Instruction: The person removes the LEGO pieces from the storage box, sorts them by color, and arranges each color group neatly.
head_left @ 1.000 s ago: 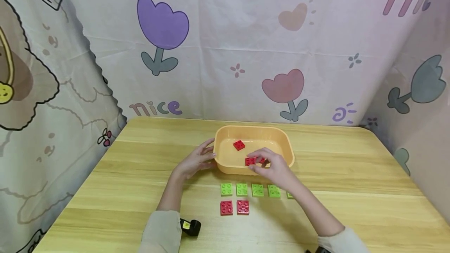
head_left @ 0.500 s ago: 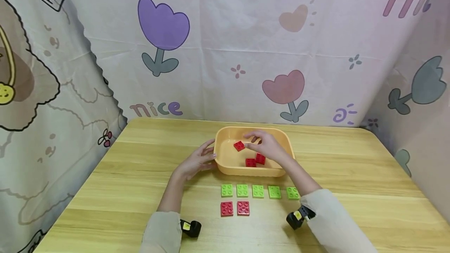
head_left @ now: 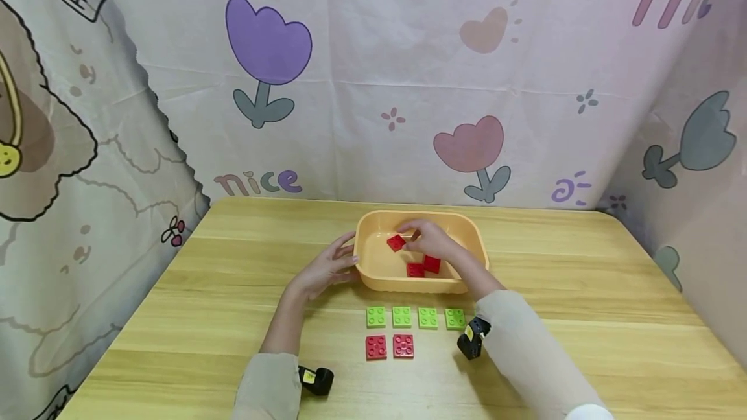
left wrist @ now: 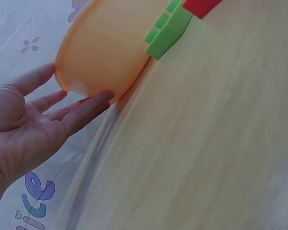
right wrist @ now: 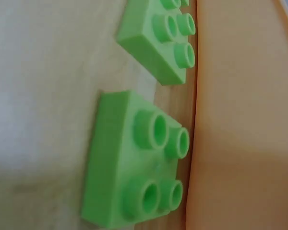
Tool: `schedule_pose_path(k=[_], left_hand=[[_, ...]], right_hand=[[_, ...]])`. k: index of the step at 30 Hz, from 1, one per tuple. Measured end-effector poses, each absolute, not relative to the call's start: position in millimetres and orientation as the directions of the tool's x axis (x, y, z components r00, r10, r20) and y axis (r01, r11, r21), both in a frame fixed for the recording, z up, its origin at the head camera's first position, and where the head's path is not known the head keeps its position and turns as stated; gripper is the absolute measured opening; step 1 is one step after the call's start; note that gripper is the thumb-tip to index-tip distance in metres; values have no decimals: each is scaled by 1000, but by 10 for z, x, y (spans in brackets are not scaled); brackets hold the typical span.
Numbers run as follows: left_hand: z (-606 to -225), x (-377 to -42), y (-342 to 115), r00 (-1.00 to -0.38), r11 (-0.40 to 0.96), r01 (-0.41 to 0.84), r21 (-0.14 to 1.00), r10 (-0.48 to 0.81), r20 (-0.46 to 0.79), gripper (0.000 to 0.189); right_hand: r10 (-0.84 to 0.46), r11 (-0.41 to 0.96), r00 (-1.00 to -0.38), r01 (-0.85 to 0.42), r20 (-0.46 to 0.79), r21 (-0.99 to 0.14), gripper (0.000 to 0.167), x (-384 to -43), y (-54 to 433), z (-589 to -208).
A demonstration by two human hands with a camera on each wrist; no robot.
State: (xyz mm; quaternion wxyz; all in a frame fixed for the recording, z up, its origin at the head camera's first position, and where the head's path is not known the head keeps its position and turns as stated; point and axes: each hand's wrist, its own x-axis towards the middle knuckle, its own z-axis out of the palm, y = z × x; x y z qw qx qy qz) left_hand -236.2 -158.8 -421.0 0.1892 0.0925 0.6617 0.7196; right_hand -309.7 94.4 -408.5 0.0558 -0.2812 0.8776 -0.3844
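Note:
A yellow-orange plastic tub (head_left: 373,282) stands on the table, with three red toy building bricks inside. My left hand (head_left: 323,269) rests its extended fingers against the tub's left end; the left wrist view shows the fingertips (left wrist: 103,96) touching the outer wall. Over the tub's inside, my right hand (head_left: 434,240) has its thumb and forefinger spread beside the back-left red brick (head_left: 395,242). Whether they touch it cannot be told. Two more red bricks, one on the left (head_left: 415,270) and one on the right (head_left: 432,264), lie close together by the front wall.
In front of the tub runs a row of light green bricks (head_left: 401,317); my right sleeve covers its right end. Two red bricks (head_left: 376,347) sit nearer to me, below the row's left end. A printed cloth (head_left: 373,83) hangs behind the wooden table (head_left: 245,245).
My right hand has gone from the front red bricks back and left to the rear red brick, and its forearm has swung left over the green row. The left hand stays put.

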Motion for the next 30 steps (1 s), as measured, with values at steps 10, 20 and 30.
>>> schedule_pose_path(k=[10, 20, 30], left_hand=[[-4199, -2370, -1590, -912, -53, -150, 987, 393, -118, 62], [-4209, -2391, -1601, -903, -57, -149, 987, 414, -112, 63], [-4215, -2383, -1600, -905, -54, -150, 987, 410, -116, 62]], right_hand=[[-504, 596, -862, -389, 50, -702, 33, -3174, 896, -4135], [-500, 617, -865, -393, 46, -682, 33, -3180, 864, -4170], [-496, 658, -868, -388, 16, -645, 34, -3136, 848, -4167]])
